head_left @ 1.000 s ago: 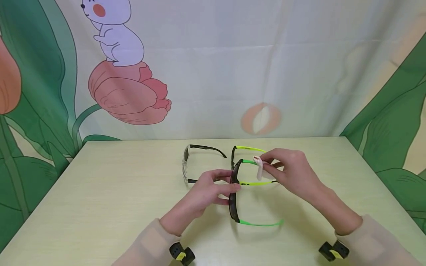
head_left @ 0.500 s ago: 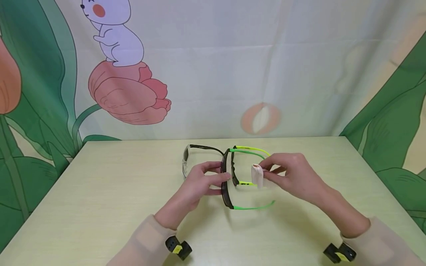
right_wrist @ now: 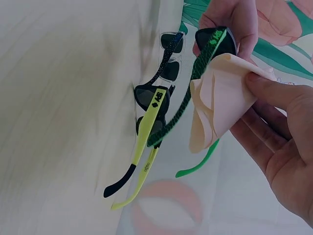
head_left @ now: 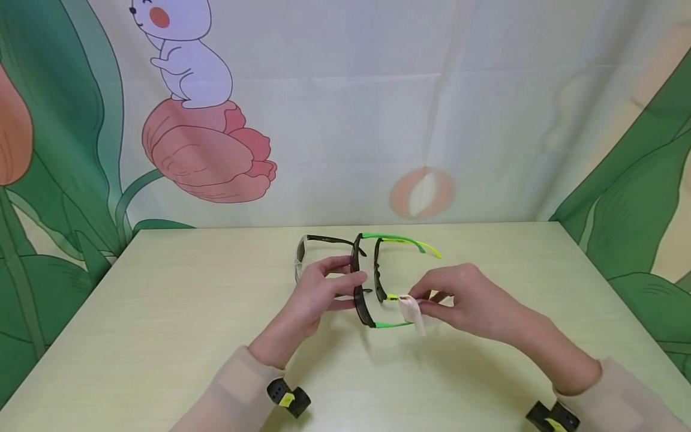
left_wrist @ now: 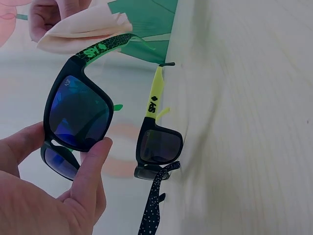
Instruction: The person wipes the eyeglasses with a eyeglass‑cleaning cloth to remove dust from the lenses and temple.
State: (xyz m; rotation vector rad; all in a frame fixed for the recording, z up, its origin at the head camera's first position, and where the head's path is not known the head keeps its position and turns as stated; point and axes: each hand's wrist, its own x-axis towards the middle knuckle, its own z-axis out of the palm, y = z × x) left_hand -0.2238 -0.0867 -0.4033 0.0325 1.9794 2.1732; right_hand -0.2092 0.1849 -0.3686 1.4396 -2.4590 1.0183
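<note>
My left hand (head_left: 315,294) pinches the black sunglasses with green temples (left_wrist: 80,112) at the middle of the front, fingers on one side and thumb on the other. They are held above the table, temples unfolded and pointing right. In my right hand (head_left: 475,303) a folded pale cloth (right_wrist: 220,98) is pinched between thumb and fingers. The cloth lies beside the near green temple, and in the head view it covers that temple's end. Whether cloth and temple touch, I cannot tell.
Behind the held pair, black sunglasses with yellow temples (left_wrist: 161,144) stand on the table (head_left: 189,336). Left of these are clear-framed sunglasses with dark temples (head_left: 300,258), partly hidden by my left hand. A printed curtain (head_left: 335,120) hangs along the table's back edge.
The green-templed sunglasses have moved left and away from me in my left hand. My right hand has brought the cloth from the far green temple down to the near one.
</note>
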